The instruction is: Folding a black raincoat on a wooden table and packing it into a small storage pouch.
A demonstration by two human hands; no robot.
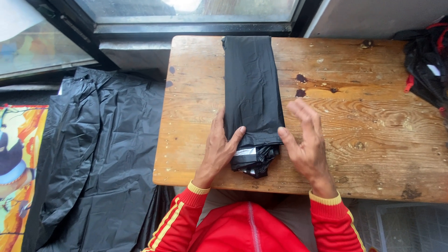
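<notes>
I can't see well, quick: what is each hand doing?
Left hand: open, pressing the folded black plastic bag.
Right hand: open, thumb touching the bag's edge.

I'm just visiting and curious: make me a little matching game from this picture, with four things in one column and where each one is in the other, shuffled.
Things:
1. folded black plastic bag
2. left hand
3. right hand
4. pile of black plastic sheets

Places:
A. open, fingers spread, at the bag's right edge
B. on the floor, left of the table
C. lengthwise on the wooden table
D. thumb pressing on the bag's near end

Pairs: 1-C, 2-D, 3-A, 4-B
</notes>
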